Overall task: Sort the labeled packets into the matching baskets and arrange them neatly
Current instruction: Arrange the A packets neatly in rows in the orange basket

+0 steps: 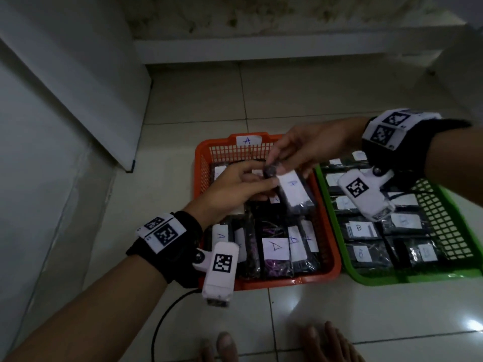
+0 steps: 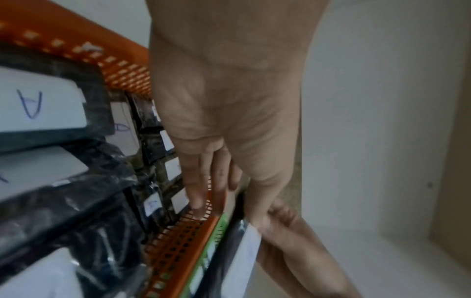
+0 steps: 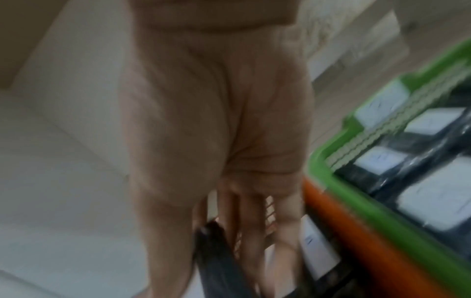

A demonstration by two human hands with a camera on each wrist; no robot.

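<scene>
Head view dim, edges bowed; wrist views brighter, motion-blurred.

Two baskets sat side by side on the floor, touching: the A basket on the left, the B basket on the right. Packets lay in rows inside each. Above the A basket's far half, both hands met on one packet.

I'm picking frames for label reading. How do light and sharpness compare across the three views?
Head view: dim, corners bent by the wide lens, yet the A on the orange basket reads clearly, and glare spots the floor tiles. Left wrist view: brighter, an A label legible, mild blur. Right wrist view: heavy motion blur; labels in the green basket unreadable.
</scene>
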